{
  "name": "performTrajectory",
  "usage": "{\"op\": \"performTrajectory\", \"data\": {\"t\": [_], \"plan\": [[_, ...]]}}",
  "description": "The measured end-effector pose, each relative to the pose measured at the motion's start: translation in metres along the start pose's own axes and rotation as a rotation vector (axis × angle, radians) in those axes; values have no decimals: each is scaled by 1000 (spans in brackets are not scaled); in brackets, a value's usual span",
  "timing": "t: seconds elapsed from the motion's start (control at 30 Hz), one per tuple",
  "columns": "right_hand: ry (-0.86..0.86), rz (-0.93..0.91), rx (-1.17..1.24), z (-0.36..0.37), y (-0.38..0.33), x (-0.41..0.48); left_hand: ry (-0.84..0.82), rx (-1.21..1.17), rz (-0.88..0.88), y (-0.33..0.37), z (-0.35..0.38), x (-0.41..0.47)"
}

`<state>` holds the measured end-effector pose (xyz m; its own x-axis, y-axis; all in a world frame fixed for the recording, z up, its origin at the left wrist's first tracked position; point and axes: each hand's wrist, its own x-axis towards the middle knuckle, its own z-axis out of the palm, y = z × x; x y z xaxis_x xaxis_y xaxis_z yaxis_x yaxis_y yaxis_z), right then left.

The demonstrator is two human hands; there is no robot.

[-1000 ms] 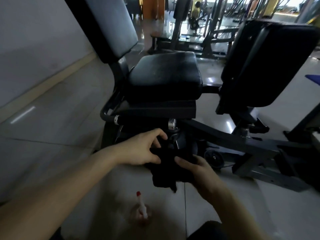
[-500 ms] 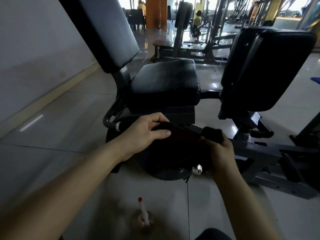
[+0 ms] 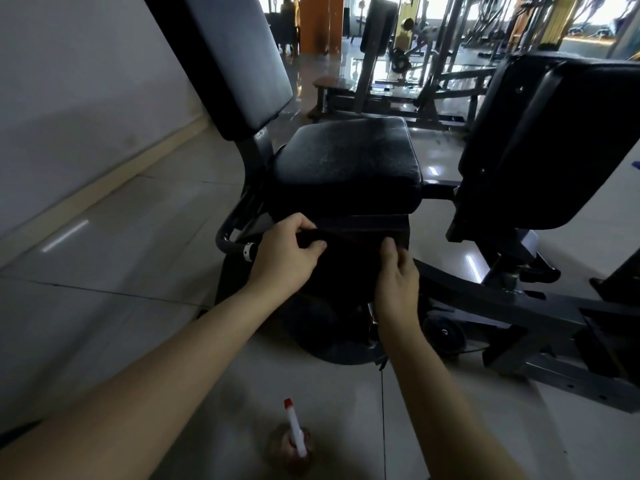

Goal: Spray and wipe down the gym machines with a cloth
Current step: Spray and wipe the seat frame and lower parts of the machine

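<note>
A dark cloth (image 3: 346,265) hangs stretched between my hands, just in front of the black seat pad (image 3: 346,161) of a gym machine. My left hand (image 3: 287,254) pinches the cloth's upper left edge between thumb and fingers. At the upper right corner, my right hand (image 3: 396,271) pinches the cloth too. A spray bottle (image 3: 294,434) with a white nozzle and red tip stands on the floor tiles below my arms. The lower part of the cloth blends into the dark machine base behind it.
The machine's grey backrest (image 3: 239,64) rises at the left, and a large black pad (image 3: 550,133) stands at the right. Its dark frame (image 3: 519,306) runs along the floor to the right. A wall is on the left. More gym machines (image 3: 415,64) stand further back.
Both hands have risen from low by the machine base to just below the seat. The bunched cloth has been spread out between them. The spray bottle has not moved.
</note>
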<state>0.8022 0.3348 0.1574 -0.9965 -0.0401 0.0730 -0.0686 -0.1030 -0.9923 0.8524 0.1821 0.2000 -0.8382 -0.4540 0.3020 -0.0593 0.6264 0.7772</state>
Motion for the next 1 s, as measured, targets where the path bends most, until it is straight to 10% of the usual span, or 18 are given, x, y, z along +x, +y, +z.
{"op": "performTrajectory", "data": {"t": [0.23,0.53,0.77,1.0], "plan": [[-165,-482,-633,9,8,25,32,177,137,-11,6,-9],[-317,212,-267,11,-6,50,173,566,531,-11,16,-12],[-124,-18,160,22,35,-24,-17,571,515,-16,17,-22],[-52,-555,-545,12,43,-5,-105,508,514,-9,9,-11]]}}
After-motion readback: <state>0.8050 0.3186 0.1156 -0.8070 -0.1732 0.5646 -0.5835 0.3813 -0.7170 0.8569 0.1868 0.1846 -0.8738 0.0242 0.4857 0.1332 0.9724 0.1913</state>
